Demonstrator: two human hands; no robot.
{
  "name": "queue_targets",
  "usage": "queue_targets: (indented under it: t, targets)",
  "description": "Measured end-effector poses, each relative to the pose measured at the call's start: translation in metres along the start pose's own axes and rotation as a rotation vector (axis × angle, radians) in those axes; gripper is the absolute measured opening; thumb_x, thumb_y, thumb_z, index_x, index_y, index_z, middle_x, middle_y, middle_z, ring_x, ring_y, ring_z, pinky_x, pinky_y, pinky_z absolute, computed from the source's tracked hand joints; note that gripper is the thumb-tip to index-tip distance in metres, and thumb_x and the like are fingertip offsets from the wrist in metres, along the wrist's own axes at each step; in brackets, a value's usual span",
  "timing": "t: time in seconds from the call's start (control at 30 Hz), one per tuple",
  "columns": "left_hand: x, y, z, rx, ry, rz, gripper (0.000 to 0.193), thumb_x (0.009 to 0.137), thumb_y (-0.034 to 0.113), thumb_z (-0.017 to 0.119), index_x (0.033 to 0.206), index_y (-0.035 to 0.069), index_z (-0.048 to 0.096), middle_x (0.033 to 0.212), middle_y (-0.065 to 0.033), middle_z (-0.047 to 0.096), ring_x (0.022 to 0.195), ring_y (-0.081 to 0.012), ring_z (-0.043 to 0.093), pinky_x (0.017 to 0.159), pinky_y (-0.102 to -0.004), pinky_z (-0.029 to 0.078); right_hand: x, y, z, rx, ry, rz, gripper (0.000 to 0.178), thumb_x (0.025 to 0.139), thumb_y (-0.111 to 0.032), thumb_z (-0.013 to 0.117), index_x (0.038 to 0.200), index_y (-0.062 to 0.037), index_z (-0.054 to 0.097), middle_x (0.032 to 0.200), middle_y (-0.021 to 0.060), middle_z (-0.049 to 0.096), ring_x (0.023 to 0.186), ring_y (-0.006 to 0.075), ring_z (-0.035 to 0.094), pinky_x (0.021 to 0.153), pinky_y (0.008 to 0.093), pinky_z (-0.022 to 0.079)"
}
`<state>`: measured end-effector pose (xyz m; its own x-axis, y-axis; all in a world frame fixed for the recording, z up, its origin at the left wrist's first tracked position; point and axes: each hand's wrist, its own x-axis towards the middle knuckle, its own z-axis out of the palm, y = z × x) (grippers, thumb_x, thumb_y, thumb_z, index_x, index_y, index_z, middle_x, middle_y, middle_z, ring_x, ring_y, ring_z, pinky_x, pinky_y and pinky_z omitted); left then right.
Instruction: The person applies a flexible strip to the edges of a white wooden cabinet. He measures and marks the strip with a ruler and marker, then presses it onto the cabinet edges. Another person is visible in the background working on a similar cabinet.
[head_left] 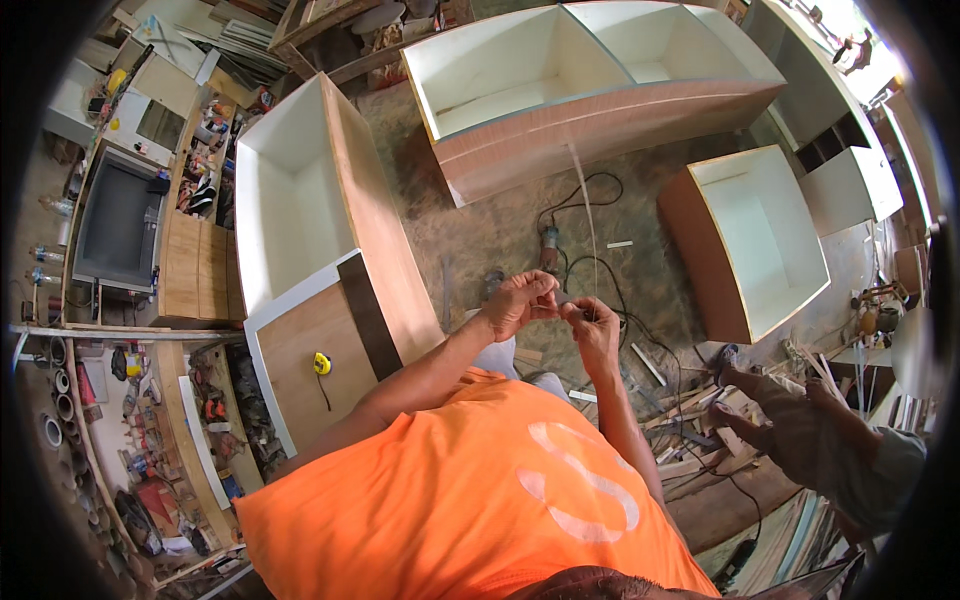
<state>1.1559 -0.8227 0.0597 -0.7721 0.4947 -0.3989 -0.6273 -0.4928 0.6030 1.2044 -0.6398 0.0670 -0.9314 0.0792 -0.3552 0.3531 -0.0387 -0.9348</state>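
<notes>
In front of my orange shirt, both hands are raised close together with their fingertips pinched. My left hand is closed, its fingers bent toward a small pale bit between the hands; what it grips is too small to make out. My right hand is closed where a long, thin pale strip comes down to its fingers. The strip's far end reaches the side of a long open cabinet. Just beyond my hands, a corded power tool lies on the floor.
At left stands an open cabinet box with a yellow tape measure on its panel. A smaller box stands at right. Black cord and wood offcuts litter the floor. Another person's legs are at right.
</notes>
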Motion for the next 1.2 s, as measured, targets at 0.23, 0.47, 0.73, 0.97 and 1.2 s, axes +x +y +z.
queue_targets:
  t: [0.23,0.47,0.73,0.97,1.2]
  targets:
    - [0.023,0.075,-0.054,0.267,0.110,0.172,0.027,0.094,0.026,0.069,0.111,0.005,0.065,0.092,0.0000,0.062,0.086,-0.0097,0.062,0.080,-0.0291,0.056,0.081,-0.032,0.074,0.002,-0.196,0.005,0.012,0.085,-0.011,0.075,0.085,-0.0015,0.068,0.074,-0.0021,0.063,0.067,0.0063,0.052,0.060,0.0246,0.042]
    - [0.080,0.156,-0.186,-0.023,0.158,-0.047,0.031,0.098,0.034,0.061,0.110,0.005,0.064,0.098,-0.0063,0.066,0.085,-0.0157,0.065,0.081,-0.0338,0.056,0.187,-0.057,0.155,-0.199,-0.172,-0.062,0.007,0.084,-0.007,0.071,0.090,-0.0036,0.068,0.076,-0.0006,0.063,0.072,0.0087,0.053,0.065,0.0270,0.044]
    - [0.194,0.179,-0.410,-0.551,0.722,-0.072,0.025,0.099,0.031,0.056,0.095,0.006,0.058,0.088,-0.0101,0.066,0.078,-0.0243,0.065,0.084,-0.0418,0.057,0.251,-0.066,0.097,-0.308,0.218,-0.004,0.027,0.083,-0.002,0.066,0.109,-0.0058,0.070,0.085,0.0015,0.068,0.078,0.0097,0.063,0.070,0.0252,0.050]
    - [0.311,0.203,-0.502,-0.886,0.520,0.059,0.033,0.099,0.025,0.053,0.071,0.013,0.039,0.065,-0.0031,0.036,0.061,-0.0169,0.037,0.057,-0.0331,0.034,0.246,-0.073,0.053,-0.309,0.339,0.291,0.025,0.086,-0.012,0.070,0.109,-0.0024,0.067,0.081,0.0017,0.066,0.064,0.0086,0.055,0.053,0.0263,0.045]
    - [0.414,0.270,-0.520,-0.803,1.087,-0.037,0.066,0.082,0.047,0.072,0.131,0.007,0.053,0.125,-0.0082,0.056,0.110,-0.0235,0.055,0.101,-0.0456,0.046,0.310,-0.078,0.061,-0.250,0.250,0.457,0.018,0.085,-0.017,0.071,0.095,-0.0023,0.066,0.079,0.0027,0.065,0.064,0.0113,0.057,0.057,0.0294,0.047]
